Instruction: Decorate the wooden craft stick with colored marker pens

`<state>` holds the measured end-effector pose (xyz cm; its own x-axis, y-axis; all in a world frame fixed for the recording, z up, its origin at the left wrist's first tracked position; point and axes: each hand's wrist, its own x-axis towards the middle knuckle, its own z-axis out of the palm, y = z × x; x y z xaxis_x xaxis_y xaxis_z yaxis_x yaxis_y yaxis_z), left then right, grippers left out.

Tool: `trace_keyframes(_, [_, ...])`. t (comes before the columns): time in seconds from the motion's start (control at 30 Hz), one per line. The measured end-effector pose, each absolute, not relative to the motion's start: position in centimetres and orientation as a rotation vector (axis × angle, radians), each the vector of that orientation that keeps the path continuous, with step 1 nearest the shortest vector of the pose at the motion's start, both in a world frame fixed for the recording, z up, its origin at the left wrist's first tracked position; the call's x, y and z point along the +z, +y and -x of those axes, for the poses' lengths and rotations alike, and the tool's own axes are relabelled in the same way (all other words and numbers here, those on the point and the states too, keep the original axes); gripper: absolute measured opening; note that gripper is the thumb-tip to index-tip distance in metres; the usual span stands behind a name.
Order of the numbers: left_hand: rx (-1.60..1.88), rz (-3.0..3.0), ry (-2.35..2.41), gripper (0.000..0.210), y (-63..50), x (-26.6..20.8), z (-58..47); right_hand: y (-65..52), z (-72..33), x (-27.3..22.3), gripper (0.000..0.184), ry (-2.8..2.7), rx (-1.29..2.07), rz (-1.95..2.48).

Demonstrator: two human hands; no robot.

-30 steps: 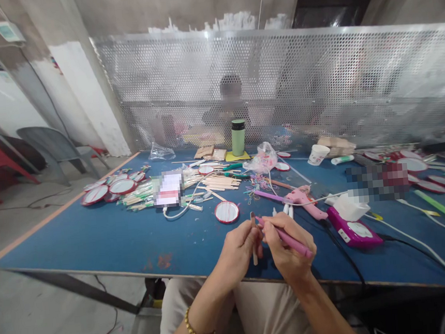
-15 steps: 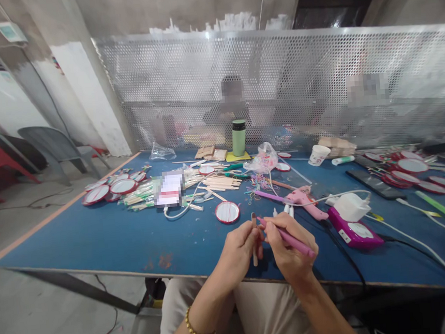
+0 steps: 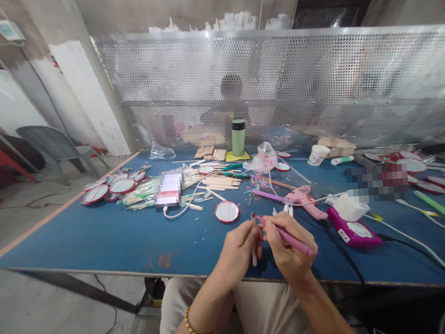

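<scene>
My left hand (image 3: 239, 246) pinches a flat wooden craft stick (image 3: 254, 260), held upright above the table's front edge; its top end looks dark. In my right hand (image 3: 291, 244) is a pinkish-purple pen (image 3: 297, 244), gripped as for writing, with its tip close beside the top of the stick. Whether the tip touches the wood I cannot tell. Just beyond my hands a round red-rimmed disc (image 3: 227, 212) lies flat on the blue table (image 3: 108, 244).
A pink glue gun (image 3: 305, 204) and a purple power strip (image 3: 355, 231) with cables lie to the right. A phone (image 3: 169, 188), loose wooden sticks (image 3: 224, 181) and a green bottle (image 3: 238, 138) stand or lie farther back. Red-rimmed discs (image 3: 123, 186) are piled at the left.
Almost nothing differs. Both hands keep the same hold on the stick and the pen, in nearly the same place; the view has shifted very slightly.
</scene>
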<state>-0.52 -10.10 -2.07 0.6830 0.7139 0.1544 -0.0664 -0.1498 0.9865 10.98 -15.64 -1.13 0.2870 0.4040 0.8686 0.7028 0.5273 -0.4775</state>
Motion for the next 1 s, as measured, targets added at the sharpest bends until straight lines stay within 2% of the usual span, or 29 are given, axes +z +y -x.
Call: trace_keyframes(1.0, [0.733, -1.57, 0.561, 0.041, -10.12, -2.08, 0.58, -15.55, -10.77, -0.64, 0.018, -1.364, -0.316, 1.06])
